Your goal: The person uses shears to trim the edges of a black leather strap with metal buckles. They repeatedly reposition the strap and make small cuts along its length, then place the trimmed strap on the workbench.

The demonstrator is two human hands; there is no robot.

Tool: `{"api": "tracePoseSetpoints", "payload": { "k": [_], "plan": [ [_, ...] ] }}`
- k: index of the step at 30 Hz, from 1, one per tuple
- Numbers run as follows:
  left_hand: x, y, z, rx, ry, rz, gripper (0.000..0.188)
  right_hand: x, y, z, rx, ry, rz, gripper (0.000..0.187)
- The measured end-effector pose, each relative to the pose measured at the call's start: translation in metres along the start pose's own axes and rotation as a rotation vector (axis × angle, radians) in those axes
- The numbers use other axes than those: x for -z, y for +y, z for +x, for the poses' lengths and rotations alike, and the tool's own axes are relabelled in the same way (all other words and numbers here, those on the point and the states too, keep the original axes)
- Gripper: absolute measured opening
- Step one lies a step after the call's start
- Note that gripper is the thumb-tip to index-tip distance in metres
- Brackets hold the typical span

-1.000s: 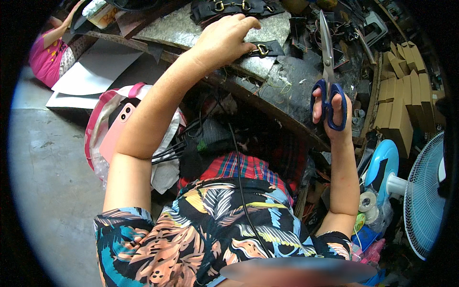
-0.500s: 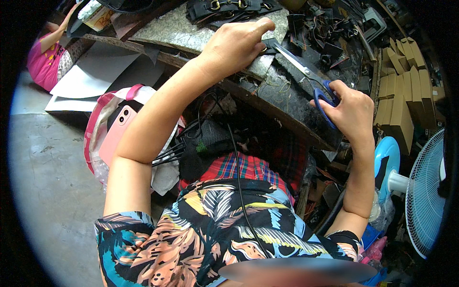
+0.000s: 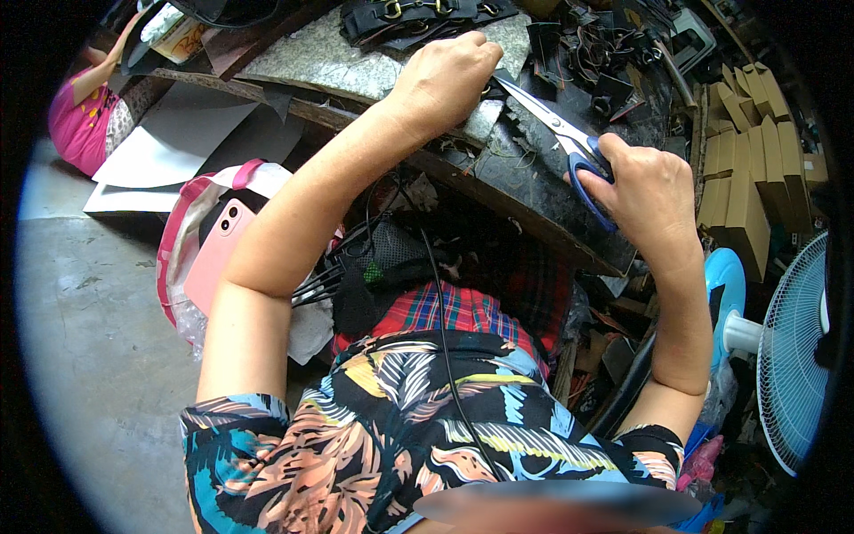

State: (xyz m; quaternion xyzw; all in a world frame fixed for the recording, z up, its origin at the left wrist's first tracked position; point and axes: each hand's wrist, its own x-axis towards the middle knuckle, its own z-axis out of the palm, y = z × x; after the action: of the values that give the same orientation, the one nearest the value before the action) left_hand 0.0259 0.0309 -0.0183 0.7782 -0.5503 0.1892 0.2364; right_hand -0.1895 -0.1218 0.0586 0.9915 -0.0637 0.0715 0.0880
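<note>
Over the speckled, stone-like slab (image 3: 302,55) in the upper middle of the frame, the left hand (image 3: 449,80) is curled tight, back of the hand upward, pinching a flat black piece (image 3: 504,74) that looks like leather. Only a scrap of it shows past the fingers; the rest is hidden underneath.

To the right of centre, the right hand (image 3: 654,187) has a firm hold on a pair of scissors (image 3: 556,123), wrapped round the smooth, dark blue handle loops. The slim, shiny steel blades slant up and left, their tips right at the black piece; I can't tell whether they touch it.

At the top of the frame a stack of black straps (image 3: 418,16) lies on the slab, set with curved, gold-coloured metal fittings. To its right sprawls a tangled heap of thin, dark scraps (image 3: 614,62). The dark, scuffed worktop (image 3: 543,191) carries loose threads and has a rough wooden edge.

At the right, stiff tan cardboard boxes (image 3: 752,169) stand packed close together, above a round fan (image 3: 792,356) with a fine wire cage. Left of centre, a glossy pink phone (image 3: 213,254) leans in a soft white bag with a pink rim, just below some smooth white sheets (image 3: 178,133). A person (image 3: 84,129) in a bright pink top is at the upper left.
</note>
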Motion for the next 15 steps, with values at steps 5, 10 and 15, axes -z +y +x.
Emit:
{"api": "tracePoseSetpoints", "payload": {
  "k": [5, 10, 15],
  "plan": [
    [0.004, 0.004, -0.006, -0.024, 0.111, -0.100, 0.013, 0.000, 0.010, 0.002, -0.026, 0.044, 0.000, 0.034],
    [0.015, 0.009, -0.009, -0.135, 0.044, -0.009, 0.016, -0.002, 0.018, -0.008, -0.142, 0.012, 0.106, 0.034],
    [0.011, 0.011, -0.002, -0.108, 0.013, 0.072, 0.013, 0.004, 0.015, -0.019, -0.118, 0.013, 0.160, 0.033]
  ]
}}
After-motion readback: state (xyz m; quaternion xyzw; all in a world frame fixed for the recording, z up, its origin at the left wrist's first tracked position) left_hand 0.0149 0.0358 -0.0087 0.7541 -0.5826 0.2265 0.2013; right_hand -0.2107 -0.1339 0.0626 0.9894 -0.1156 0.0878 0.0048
